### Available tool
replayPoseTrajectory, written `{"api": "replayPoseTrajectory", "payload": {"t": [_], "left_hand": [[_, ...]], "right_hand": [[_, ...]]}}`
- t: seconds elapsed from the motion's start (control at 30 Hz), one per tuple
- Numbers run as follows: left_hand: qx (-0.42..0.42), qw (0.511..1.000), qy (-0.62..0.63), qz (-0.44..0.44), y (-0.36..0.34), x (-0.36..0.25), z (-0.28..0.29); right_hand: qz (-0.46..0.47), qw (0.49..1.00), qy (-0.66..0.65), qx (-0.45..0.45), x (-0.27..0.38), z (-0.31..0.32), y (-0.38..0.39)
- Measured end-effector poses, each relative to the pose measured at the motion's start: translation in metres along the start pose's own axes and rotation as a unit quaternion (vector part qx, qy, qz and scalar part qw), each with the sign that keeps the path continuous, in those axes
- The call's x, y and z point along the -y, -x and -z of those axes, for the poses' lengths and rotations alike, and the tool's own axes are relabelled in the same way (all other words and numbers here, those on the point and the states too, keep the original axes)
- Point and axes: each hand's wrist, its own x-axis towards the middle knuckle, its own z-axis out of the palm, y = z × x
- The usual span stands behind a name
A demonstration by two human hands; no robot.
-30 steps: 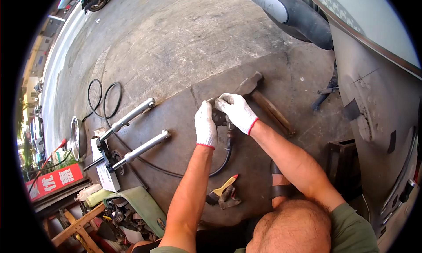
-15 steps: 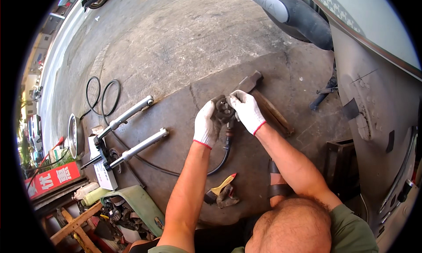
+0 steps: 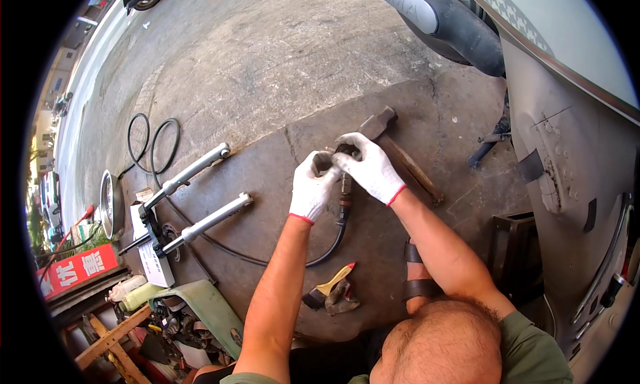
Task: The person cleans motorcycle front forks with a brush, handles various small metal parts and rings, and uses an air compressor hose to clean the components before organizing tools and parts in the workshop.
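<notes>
While both gloved hands meet near the middle of the head view, the dark part (image 3: 347,149) is tucked up between them. The right hand (image 3: 373,172) has its grip curled closed around it. The left hand (image 3: 311,189) is bent in close, at eight o'clock from the part, but I can't tell what its grip has hold of.

I think the part could slip and drop to the floor (image 3: 247,154), because the gloves look smudgy and fingers cover most of it. A glove could get pinched too, with the fingers so bunched up. The hose (image 3: 325,259) curves round at six o'clock, below its metal end (image 3: 345,201), so a tug on it could bump the work. The hammer (image 3: 408,161) lies close by at three o'clock, where a knuckle could knock it.

The part looks dark and dirty. Too much is hidden for me to tell its whole shape.
</notes>
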Motion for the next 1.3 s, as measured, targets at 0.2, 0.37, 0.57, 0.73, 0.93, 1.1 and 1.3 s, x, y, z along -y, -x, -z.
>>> {"api": "replayPoseTrajectory", "payload": {"t": [0.2,0.37,0.57,0.73,0.93,1.1,1.3], "left_hand": [[0.024,1.0,0.006,-0.017,0.0,0.001,-0.001],[0.02,0.999,-0.028,-0.027,0.002,-0.003,-0.002],[0.005,0.997,-0.07,-0.031,0.001,-0.005,-0.007],[-0.022,0.989,-0.139,-0.044,0.0,-0.005,-0.009],[-0.058,0.993,-0.094,-0.047,0.003,-0.004,-0.008],[-0.014,0.996,-0.089,-0.025,0.008,-0.02,-0.026],[-0.031,0.999,-0.02,-0.032,0.004,-0.017,-0.023]], "right_hand": [[0.01,0.996,-0.079,0.034,-0.001,0.001,-0.007],[-0.069,0.976,-0.205,0.034,-0.012,0.005,-0.009],[0.035,0.999,0.009,0.01,-0.006,-0.003,0.002],[0.051,0.998,-0.029,0.005,0.0,-0.008,0.003],[0.022,0.999,-0.018,0.016,0.004,-0.016,-0.001],[-0.02,0.995,-0.077,-0.064,-0.021,-0.008,-0.026],[0.015,0.988,-0.146,-0.042,-0.017,-0.011,-0.013]]}}
